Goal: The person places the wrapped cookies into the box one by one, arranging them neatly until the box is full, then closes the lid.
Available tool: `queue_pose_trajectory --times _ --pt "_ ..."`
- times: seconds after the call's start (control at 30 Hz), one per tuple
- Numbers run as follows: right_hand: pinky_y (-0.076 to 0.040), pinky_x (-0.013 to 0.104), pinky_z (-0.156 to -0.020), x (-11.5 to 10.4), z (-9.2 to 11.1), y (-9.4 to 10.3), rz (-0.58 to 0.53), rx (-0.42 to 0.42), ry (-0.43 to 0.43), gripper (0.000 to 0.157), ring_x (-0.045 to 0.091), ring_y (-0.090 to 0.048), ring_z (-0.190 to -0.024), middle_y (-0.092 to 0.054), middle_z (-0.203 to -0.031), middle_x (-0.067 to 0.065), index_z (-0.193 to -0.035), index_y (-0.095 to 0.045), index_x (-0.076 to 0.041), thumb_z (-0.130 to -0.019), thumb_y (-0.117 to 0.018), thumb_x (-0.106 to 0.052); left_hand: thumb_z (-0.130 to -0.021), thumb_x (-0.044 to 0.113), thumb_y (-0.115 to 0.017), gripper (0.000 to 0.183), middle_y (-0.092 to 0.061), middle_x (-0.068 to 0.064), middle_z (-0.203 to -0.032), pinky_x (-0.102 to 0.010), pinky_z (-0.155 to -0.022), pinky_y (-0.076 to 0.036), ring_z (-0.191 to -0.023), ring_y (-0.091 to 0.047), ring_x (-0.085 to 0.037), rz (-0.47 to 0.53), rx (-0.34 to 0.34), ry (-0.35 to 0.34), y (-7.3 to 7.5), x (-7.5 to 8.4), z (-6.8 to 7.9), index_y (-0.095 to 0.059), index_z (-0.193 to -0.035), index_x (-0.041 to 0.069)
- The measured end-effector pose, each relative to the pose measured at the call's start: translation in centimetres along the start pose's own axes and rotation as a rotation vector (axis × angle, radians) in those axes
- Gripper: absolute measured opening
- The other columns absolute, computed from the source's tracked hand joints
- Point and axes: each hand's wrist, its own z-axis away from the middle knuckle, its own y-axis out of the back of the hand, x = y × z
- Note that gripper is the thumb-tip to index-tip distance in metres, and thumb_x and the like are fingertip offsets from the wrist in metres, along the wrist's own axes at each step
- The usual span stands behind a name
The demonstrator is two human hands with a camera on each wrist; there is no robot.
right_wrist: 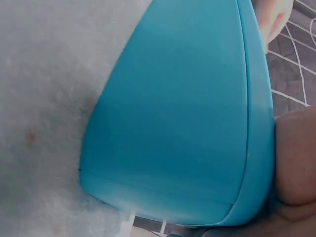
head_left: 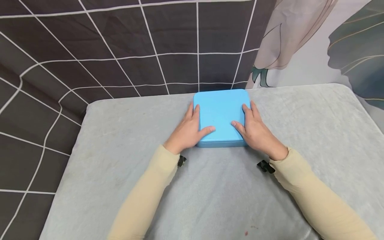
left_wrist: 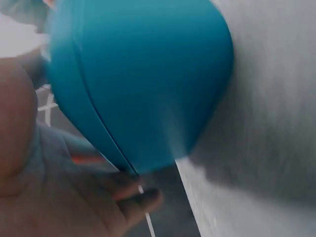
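Note:
A flat light-blue box (head_left: 222,115) with rounded corners lies at the far side of the grey covered surface, its lid closed. My left hand (head_left: 187,130) grips its left side, thumb on the lid and fingers along the edge. On the opposite side my right hand (head_left: 255,131) holds it the same way. In the left wrist view the box's side (left_wrist: 153,74) is blurred, with a thin lid seam. The right wrist view shows its seam and smooth wall (right_wrist: 168,113) close up, beside the base of my thumb (right_wrist: 298,158). The box's contents are hidden.
A grey plush cloth (head_left: 120,166) covers the surface. Dark curtain with white grid lines (head_left: 177,30) hangs along the back and left, and a patterned pale curtain (head_left: 300,60) at the back right. Small black devices (head_left: 266,166) sit at both wrists.

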Motion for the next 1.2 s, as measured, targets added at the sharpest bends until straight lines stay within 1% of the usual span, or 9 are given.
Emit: queue_pose_trajectory --times 0.13,0.2,0.27,0.33,0.43,0.53,0.8,1.0,1.2 --pt "-0.007 0.056 -0.12 0.0 -0.6 1.1 0.039 -0.043 0.042 0.079 0.04 0.015 -0.151 0.022 -0.161 0.029 -0.151 -0.013 0.02 -0.104 -0.056 -0.028 -0.096 0.058 -0.058 0.099 0.006 -0.019 -0.167 -0.039 -0.123 -0.014 -0.155 0.002 -0.025 -0.1 -0.028 -0.044 1.1 -0.7 -1.8 -0.011 -0.159 -0.002" --pt "-0.004 0.055 -0.121 -0.1 -1.1 1.8 0.062 -0.077 0.066 0.08 0.04 0.015 -0.151 0.019 -0.161 0.031 -0.149 -0.014 0.021 -0.103 -0.059 -0.027 -0.096 0.059 -0.058 0.1 0.006 -0.017 -0.168 -0.038 -0.123 -0.009 -0.154 0.006 -0.023 -0.142 -0.048 -0.067 1.6 -0.9 -2.6 -0.011 -0.159 -0.002" --pt "-0.003 0.056 -0.121 0.0 -1.6 2.3 0.074 -0.126 0.081 0.084 0.042 0.013 -0.151 0.017 -0.16 0.033 -0.15 -0.012 0.021 -0.102 -0.061 -0.028 -0.095 0.061 -0.057 0.102 0.006 -0.014 -0.168 -0.037 -0.123 -0.004 -0.154 0.008 -0.022 -0.18 -0.076 -0.082 2.0 -1.1 -3.2 -0.01 -0.16 -0.002" --pt "-0.003 0.058 -0.12 0.2 -2.1 2.8 0.075 -0.179 0.08 0.09 0.043 0.013 -0.15 0.018 -0.161 0.032 -0.152 -0.005 0.019 -0.101 -0.061 -0.031 -0.094 0.063 -0.057 0.104 0.007 -0.011 -0.168 -0.035 -0.123 -0.001 -0.154 0.01 -0.02 -0.19 -0.106 -0.088 2.2 -1.2 -3.6 -0.007 -0.16 -0.001" --pt "-0.004 0.06 -0.119 0.6 -2.6 3.3 0.065 -0.236 0.079 0.099 0.044 0.012 -0.15 0.02 -0.161 0.03 -0.153 0.004 0.015 -0.1 -0.062 -0.034 -0.093 0.066 -0.056 0.107 0.009 -0.009 -0.168 -0.033 -0.122 0.001 -0.153 0.012 -0.019 -0.192 -0.127 -0.091 2.4 -1.3 -3.9 -0.005 -0.16 0.0" --pt "-0.004 0.059 -0.119 0.7 -3.0 3.8 0.075 -0.266 0.077 0.102 0.043 0.013 -0.151 0.02 -0.162 0.027 -0.154 0.005 0.013 -0.099 -0.064 -0.038 -0.092 0.067 -0.056 0.108 0.01 -0.008 -0.168 -0.031 -0.122 0.002 -0.153 0.012 -0.018 -0.182 -0.129 -0.091 2.4 -1.3 -4.0 -0.004 -0.16 0.0" --pt "-0.01 0.058 -0.12 0.4 -3.6 4.5 0.168 -0.261 0.074 0.103 0.042 0.003 -0.152 0.008 -0.165 0.027 -0.155 -0.006 0.013 -0.096 -0.067 -0.045 -0.092 0.067 -0.056 0.108 0.008 -0.008 -0.169 -0.029 -0.122 0.002 -0.153 0.011 -0.017 -0.183 -0.121 -0.088 2.6 -1.3 -4.1 -0.005 -0.16 0.001" --pt "-0.011 0.059 -0.119 0.4 -3.5 4.4 0.165 -0.259 0.074 0.102 0.043 0.001 -0.152 0.007 -0.165 0.027 -0.156 -0.008 0.012 -0.096 -0.068 -0.044 -0.093 0.066 -0.056 0.107 0.009 -0.007 -0.169 -0.029 -0.122 0.003 -0.154 0.012 -0.018 -0.164 -0.115 -0.091 2.4 -1.6 -3.9 -0.004 -0.16 0.001" --pt "-0.011 0.059 -0.119 0.4 -3.4 4.2 0.149 -0.252 0.089 0.102 0.045 0.002 -0.151 0.008 -0.164 0.028 -0.155 -0.007 0.013 -0.096 -0.068 -0.044 -0.093 0.066 -0.056 0.106 0.009 -0.006 -0.169 -0.032 -0.122 0.002 -0.153 0.013 -0.016 -0.139 -0.083 -0.1 2.0 -2.0 -3.7 -0.005 -0.161 0.002"
